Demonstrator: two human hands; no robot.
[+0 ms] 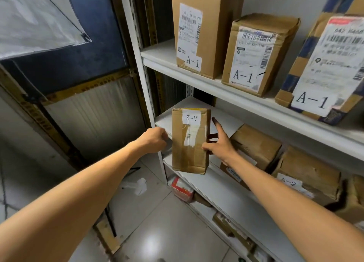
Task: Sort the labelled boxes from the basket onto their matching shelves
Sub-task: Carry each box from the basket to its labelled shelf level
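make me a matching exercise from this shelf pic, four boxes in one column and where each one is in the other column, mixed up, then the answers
Things
1. tall A-1 box
2. box with the upside-down A-2 label
3. red and white box
4. flat A-2 box

Places
a. lowest of the four, under the middle shelf
b. lying on the middle shelf, at the right
c. standing at the left of the upper shelf
d. held between the left hand and right hand, at the front of the middle shelf

Pairs: 1-c, 2-d, 3-a, 4-b
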